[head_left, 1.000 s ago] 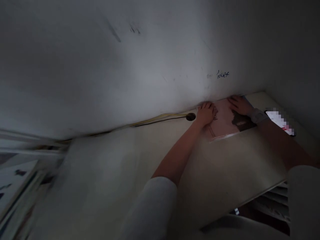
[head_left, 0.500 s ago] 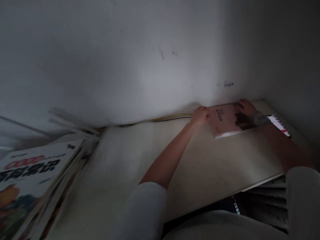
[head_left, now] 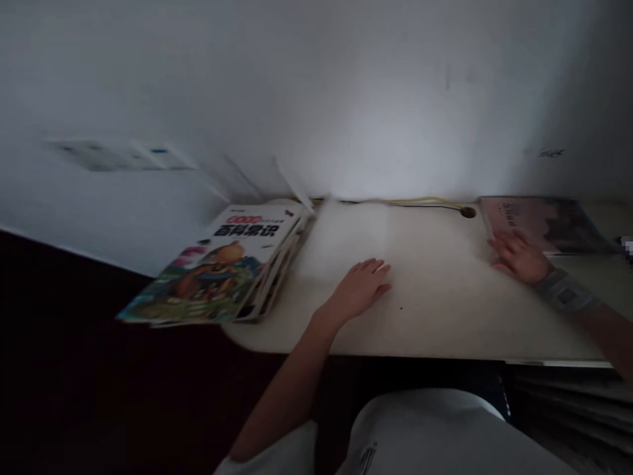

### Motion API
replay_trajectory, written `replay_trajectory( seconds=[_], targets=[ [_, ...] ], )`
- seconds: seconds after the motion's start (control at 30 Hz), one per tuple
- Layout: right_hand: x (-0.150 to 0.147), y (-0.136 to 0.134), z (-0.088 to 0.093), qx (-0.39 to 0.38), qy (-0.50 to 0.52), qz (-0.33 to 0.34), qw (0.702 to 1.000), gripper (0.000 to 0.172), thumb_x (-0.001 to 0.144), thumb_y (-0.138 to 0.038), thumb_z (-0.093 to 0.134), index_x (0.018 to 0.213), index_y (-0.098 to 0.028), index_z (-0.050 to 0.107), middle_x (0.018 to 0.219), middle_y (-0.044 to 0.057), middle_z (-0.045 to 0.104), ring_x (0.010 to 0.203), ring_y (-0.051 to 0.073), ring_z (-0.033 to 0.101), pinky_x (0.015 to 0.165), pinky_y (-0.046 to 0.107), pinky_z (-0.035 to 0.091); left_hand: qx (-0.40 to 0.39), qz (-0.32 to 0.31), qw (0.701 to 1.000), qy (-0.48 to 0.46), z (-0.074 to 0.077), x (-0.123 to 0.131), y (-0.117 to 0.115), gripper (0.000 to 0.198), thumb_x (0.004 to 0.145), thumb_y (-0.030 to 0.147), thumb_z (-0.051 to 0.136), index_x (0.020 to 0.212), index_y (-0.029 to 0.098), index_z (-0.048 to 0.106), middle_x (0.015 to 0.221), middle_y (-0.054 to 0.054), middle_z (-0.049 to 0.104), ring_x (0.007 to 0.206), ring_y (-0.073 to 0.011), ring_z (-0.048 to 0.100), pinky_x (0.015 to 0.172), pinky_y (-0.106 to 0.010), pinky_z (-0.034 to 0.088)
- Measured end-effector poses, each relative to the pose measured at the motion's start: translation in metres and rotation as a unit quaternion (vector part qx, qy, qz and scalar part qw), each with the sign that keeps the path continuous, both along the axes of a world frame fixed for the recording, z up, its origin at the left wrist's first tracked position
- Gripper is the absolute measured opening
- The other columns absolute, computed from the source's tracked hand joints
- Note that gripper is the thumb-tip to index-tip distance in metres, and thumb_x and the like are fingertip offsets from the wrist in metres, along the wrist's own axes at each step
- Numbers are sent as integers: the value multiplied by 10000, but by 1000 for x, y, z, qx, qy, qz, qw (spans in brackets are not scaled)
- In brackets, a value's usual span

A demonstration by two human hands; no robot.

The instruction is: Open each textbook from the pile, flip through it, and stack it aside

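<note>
My left hand [head_left: 360, 288] hovers over or rests on the middle of the white desk [head_left: 420, 330], fingers outstretched and holding nothing. At the right, my right hand [head_left: 521, 256] has its fingers spread at the lower left edge of a pink book [head_left: 524, 214]; whether it touches the cover I cannot tell. This book lies flat at the back of the desk, near the wall. A grey band with a square face [head_left: 565, 295] is around my right wrist. On the desk's left end sits a stack of picture books [head_left: 237, 264], the top one with a colourful cartoon cover.
Yellow and black cables [head_left: 420, 200] run along the wall to a round cable hole [head_left: 467, 212]. Behind the book stack stand blurred white antenna-like rods [head_left: 293, 183]. A socket panel [head_left: 121, 156] is on the left wall. Slatted dark shapes [head_left: 568, 402] show below the desk's right side.
My view has swung left, bringing the whole book stack into sight. Both hands have come off their hold on the pink book; the left has moved left and nearer to me.
</note>
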State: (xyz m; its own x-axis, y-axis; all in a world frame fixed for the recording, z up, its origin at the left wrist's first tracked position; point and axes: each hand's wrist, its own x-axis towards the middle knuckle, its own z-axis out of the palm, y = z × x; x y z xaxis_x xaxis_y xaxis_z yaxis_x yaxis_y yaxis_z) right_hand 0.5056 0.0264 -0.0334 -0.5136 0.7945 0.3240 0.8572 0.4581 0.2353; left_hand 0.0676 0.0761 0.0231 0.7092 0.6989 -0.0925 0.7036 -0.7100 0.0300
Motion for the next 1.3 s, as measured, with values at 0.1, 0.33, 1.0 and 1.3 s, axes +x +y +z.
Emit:
replay_trajectory(
  seconds=[0.1,0.33,1.0,1.3],
  targets=[
    [4,10,-6,31,26,-17,999,619,919,-560,398,1306,-90,511,1320,242,523,1239,322,484,1061,518,332,34,98,995,16,-12,-33,1,479,929,289,441,1379,125,433,1476,-175,400,1389,-305,323,1101,-503,292],
    [-101,1,0,13,118,-19,993,515,937,-450,424,1332,-125,486,1347,212,515,1247,295,486,1023,492,387,2,97,995,15,-42,-49,-5,587,937,447,402,1412,103,385,1490,-191,368,1395,-279,322,1126,-471,263],
    [-145,-117,-18,-99,270,-117,951,593,969,-336,360,1516,-237,154,1487,158,374,1342,262,407,1056,499,403,-121,-75,951,-274,-53,8,-108,366,963,334,369,1130,183,657,1132,-125,697,982,-236,692,816,-401,573],
    [-149,-114,-7,-41,337,-134,931,553,975,-351,323,1499,-215,210,1449,159,414,1347,250,395,1065,490,391,-325,229,720,-569,-65,11,-116,394,934,457,411,1059,215,695,1110,-85,711,1057,-216,653,982,-442,485]
  ],
)
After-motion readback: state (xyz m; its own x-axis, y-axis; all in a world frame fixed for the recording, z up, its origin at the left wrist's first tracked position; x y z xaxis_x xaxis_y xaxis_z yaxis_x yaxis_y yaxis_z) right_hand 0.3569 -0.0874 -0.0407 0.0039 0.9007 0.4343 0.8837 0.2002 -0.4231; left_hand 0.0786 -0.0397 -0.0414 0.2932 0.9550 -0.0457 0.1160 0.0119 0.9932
